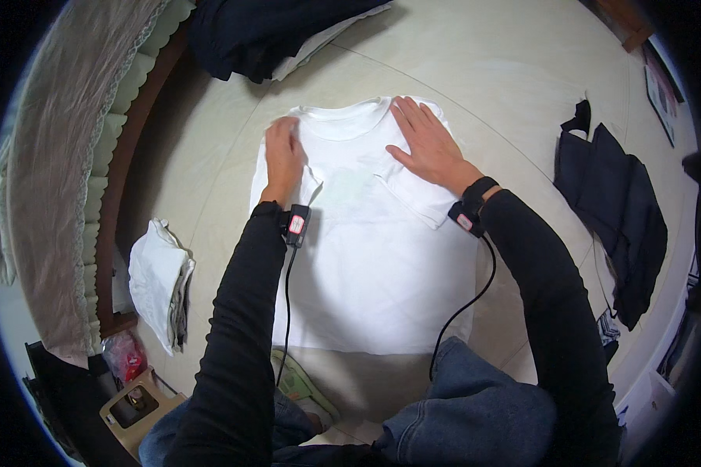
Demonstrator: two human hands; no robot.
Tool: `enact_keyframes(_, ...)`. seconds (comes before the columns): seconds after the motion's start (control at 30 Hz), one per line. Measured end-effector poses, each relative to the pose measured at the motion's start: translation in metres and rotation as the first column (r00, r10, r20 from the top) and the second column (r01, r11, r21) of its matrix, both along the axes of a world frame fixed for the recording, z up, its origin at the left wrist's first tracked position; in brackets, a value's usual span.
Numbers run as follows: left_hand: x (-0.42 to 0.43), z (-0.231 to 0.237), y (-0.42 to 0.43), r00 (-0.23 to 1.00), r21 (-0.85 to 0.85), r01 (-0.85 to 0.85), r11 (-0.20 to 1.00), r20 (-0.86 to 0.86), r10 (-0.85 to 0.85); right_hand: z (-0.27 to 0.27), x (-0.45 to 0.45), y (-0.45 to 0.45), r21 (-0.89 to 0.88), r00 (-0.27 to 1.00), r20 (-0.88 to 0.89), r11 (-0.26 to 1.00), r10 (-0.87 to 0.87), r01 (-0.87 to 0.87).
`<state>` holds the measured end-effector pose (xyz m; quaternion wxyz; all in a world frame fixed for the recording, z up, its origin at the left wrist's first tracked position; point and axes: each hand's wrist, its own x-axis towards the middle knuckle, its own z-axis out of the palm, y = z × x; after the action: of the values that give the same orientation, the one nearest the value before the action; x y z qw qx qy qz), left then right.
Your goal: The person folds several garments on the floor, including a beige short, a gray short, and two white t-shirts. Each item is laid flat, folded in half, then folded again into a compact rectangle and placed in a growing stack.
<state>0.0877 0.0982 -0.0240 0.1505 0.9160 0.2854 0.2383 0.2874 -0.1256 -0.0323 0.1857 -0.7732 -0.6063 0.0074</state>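
Observation:
A white T-shirt [380, 274] lies spread on the tiled floor, its round collar [344, 119] at the far end. Both short sleeves lie turned inward over the body of the shirt; a faint greenish print shows through the middle. My left hand [282, 153] rests on the shirt's left shoulder, its fingers curled down and partly hidden; whether they pinch cloth cannot be told. On the right shoulder, beside the collar, my right hand [423, 143] lies flat with the thumb spread, palm against the fabric. Each wrist wears a black strap with a small cabled device.
Dark clothes [269, 35] are heaped at the far side. A folded white stack [159, 283] stands by the bed's frilled cover [102, 152] on the left. Dark garments [613, 216] lie to the right. A beige plastic stool [140, 403] and a green slipper [298, 379] are near me.

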Motion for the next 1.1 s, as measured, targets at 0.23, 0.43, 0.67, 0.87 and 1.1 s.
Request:
enact_keyframes(0.23, -0.004, -0.022, 0.003, 0.923, 0.169, 0.097, 0.981, -0.384, -0.026, -0.007, 0.0, 0.0, 0.002, 0.992, 0.122, 1.0, -0.025, 0.025)
enact_keyframes(0.43, 0.001, -0.021, 0.009, 0.914, 0.171, 0.092, 0.981, -0.407, -0.015, -0.01, 0.002, 0.003, -0.104, 0.985, 0.162, 0.992, -0.051, 0.069)
enact_keyframes(0.67, -0.028, 0.022, 0.033, 0.941, 0.11, 0.157, 0.982, -0.319, -0.114, 0.009, -0.01, -0.006, 0.047, 0.992, 0.125, 0.999, -0.019, 0.013)
enact_keyframes(0.87, -0.14, 0.036, -0.045, 0.833, 0.005, 0.427, 0.904, -0.393, -0.391, 0.023, -0.078, -0.075, -0.014, 0.992, 0.001, 0.992, 0.128, -0.128)
enact_keyframes(1.1, -0.169, 0.028, -0.109, 0.795, 0.002, 0.39, 0.921, -0.505, -0.336, 0.035, -0.1, -0.091, -0.117, 0.968, 0.07, 0.965, 0.243, -0.234)
